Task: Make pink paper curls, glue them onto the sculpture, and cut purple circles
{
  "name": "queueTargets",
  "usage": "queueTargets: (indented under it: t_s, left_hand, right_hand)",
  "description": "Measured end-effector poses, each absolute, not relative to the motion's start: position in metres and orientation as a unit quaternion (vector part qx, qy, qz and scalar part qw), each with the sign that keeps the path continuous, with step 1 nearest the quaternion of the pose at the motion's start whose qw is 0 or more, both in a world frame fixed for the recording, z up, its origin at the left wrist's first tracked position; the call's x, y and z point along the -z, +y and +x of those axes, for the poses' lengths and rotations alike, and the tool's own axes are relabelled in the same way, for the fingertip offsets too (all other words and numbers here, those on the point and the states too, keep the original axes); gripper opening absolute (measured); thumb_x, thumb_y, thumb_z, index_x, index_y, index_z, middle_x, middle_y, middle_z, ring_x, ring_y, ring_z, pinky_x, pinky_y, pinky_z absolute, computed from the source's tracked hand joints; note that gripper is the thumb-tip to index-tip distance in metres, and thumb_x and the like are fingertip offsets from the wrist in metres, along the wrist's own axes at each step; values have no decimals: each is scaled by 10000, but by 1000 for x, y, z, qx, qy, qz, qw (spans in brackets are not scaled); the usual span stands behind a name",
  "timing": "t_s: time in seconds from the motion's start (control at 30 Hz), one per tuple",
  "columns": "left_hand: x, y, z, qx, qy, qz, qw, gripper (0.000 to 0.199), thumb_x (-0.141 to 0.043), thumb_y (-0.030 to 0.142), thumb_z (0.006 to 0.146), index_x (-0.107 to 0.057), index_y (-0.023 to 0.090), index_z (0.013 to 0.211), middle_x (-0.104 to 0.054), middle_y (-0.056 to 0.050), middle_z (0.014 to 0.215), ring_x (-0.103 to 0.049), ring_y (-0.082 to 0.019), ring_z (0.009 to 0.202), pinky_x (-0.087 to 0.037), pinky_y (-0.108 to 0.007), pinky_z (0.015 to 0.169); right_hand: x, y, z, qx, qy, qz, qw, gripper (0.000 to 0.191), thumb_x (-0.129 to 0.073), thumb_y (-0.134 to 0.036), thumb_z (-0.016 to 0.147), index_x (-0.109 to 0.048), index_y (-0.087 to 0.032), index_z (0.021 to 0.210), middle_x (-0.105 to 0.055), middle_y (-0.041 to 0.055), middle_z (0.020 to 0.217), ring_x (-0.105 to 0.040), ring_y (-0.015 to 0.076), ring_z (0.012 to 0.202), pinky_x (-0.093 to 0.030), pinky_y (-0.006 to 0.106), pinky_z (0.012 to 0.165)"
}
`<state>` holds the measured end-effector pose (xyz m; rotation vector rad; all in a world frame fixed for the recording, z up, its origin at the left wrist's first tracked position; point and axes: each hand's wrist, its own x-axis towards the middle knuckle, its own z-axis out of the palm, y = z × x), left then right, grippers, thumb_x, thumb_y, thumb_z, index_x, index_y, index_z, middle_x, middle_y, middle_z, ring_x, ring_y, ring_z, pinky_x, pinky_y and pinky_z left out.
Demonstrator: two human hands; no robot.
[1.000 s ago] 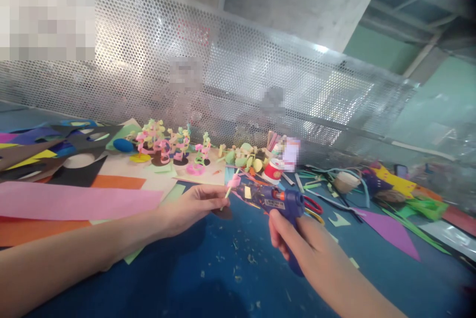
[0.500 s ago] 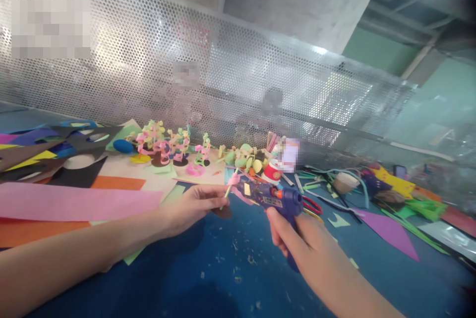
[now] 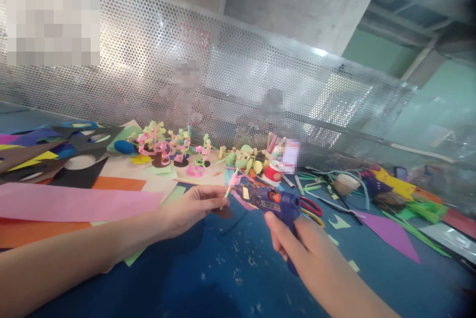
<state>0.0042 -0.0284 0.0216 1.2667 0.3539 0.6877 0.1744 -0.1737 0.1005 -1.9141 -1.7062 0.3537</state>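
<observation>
My right hand is wrapped round the handle of a blue hot glue gun, whose nozzle points left. Between the fingertips of my left hand is a thin pale green stick, tilted, with a brown round base at its lower end. A pink paper strip hangs by the stick's upper part, partly behind the gun. The nozzle tip is close to the stick; whether they touch I cannot tell.
Small paper plants on round bases stand at the back. A red and white cup is behind the gun, with red-handled scissors to its right. Pink foam sheets lie left, a purple sheet right. A perforated metal screen rises behind.
The glue gun has shifted slightly left and down, showing more of the scissors behind it. My left hand and the stick stay nearly in place.
</observation>
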Motion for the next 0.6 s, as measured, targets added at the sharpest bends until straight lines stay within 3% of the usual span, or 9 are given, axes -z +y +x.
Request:
queueTargets:
  t_s: [0.6]
  left_hand:
    - [-22,-28,5,-322,152,576,736,146,-650,247,759,-683,170,878,-647,-19,779,-591,-150,750,-432,-307,785]
  right_hand:
    - [-101,-174,174,-122,-630,-718,270,523,-260,-628,841,-452,-226,569,-496,8,529,-513,175,553,-408,305,570]
